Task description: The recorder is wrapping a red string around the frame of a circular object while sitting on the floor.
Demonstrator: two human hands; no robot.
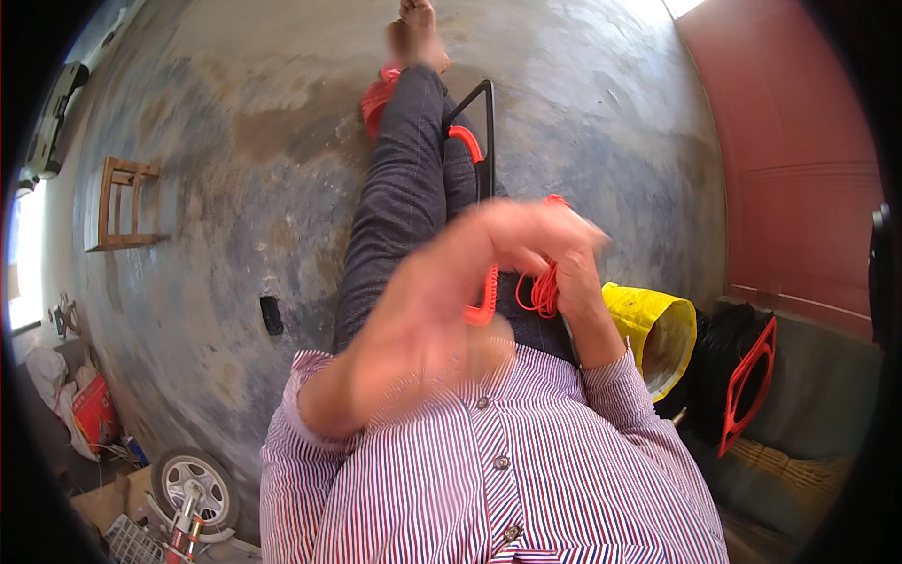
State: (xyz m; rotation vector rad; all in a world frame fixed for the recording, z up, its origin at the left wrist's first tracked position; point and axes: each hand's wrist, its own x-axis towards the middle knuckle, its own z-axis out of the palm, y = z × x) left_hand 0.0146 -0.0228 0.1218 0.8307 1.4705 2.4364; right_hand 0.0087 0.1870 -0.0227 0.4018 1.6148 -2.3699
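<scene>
**Worn concrete floor, red wall, bright daylight**

A mottled grey concrete floor (pixel 235 141) with brown stains fills the view. A small wooden frame stool (pixel 122 202) stands at left, near a bright opening (pixel 23 254). A dull red panelled wall (pixel 799 160) rises at right. A small spoked wheel (pixel 193 484) lies at lower left among clutter.

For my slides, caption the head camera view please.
Seated person's blurred left hand and right hand work red cord around a black frame over the lap.

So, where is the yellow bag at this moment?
The yellow bag is on the person's right side in the head view, just beyond the right hand, next to a black bag.
</scene>
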